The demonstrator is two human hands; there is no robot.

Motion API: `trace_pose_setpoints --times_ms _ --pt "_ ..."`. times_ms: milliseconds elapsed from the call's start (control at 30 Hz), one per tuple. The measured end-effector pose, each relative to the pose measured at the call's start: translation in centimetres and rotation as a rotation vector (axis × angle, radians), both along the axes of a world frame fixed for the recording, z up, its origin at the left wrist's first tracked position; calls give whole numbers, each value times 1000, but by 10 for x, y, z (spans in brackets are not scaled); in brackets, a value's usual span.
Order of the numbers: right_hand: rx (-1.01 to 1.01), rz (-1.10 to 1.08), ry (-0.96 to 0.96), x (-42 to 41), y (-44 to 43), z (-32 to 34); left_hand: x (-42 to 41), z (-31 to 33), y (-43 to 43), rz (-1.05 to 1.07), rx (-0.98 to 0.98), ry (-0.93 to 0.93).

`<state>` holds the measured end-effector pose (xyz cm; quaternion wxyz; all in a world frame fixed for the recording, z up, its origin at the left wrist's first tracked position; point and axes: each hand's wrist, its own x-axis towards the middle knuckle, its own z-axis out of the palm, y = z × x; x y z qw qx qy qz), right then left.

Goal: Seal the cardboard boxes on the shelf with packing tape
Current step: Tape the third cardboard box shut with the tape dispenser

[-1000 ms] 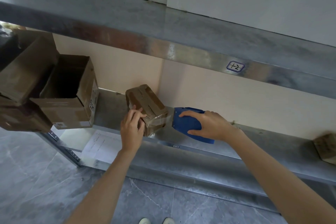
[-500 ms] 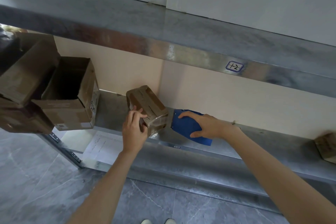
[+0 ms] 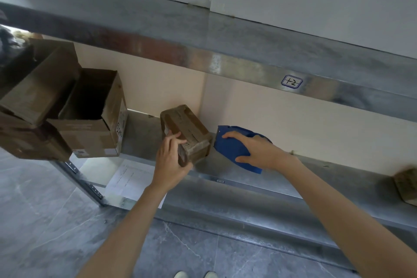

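Left hand [image 3: 171, 162] grips the near end of the small box [image 3: 185, 131]. Its fingers are curled onto the box's left face and the thumb is hooked under the lower corner, so it is clamped on cardboard. The box sits on the shelf [image 3: 248, 178], skewed, with its far end pointing toward the back wall. Right hand [image 3: 255, 149] is spread over the blue dispenser [image 3: 230, 144], fingers apart across its top and thumb low on the near side, holding it by the body. The dispenser nose is just right of the left thumb, at or against the box's right face; contact is unclear. It is also unclear whether a tape strand runs between the two. There is a glossy patch on the box's near right edge, likely tape already laid. Step in hand looks like taping this box: one hand steadies it while the other works the dispenser around the side, roughly mid-wrap. The next move probably calls for the left hand to keep the box pinned so it does not slide on the metal. The right hand then has to press the dispenser flat to the cardboard and either pull round or tear off. Left of the left fingers, well apart, an open box [image 3: 94, 124] leans with its flaps up, unsealed. Far right of the right hand, another small box [image 3: 406, 185] sits at the frame edge. A label [image 3: 291, 81] is on the upper rail.
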<state>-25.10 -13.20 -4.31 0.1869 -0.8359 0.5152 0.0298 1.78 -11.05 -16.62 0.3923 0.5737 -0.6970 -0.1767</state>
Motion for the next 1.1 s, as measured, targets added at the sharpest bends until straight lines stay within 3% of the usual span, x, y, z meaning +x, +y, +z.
trace_pose_setpoints --times_ms 233,600,1100 --pt "-15 39 54 -1 5 2 -13 6 -1 90 -46 36" --pt "-266 267 107 21 20 2 54 12 -6 -62 52 57" --pt "-239 244 35 -13 11 6 58 18 -10 -124 143 118"
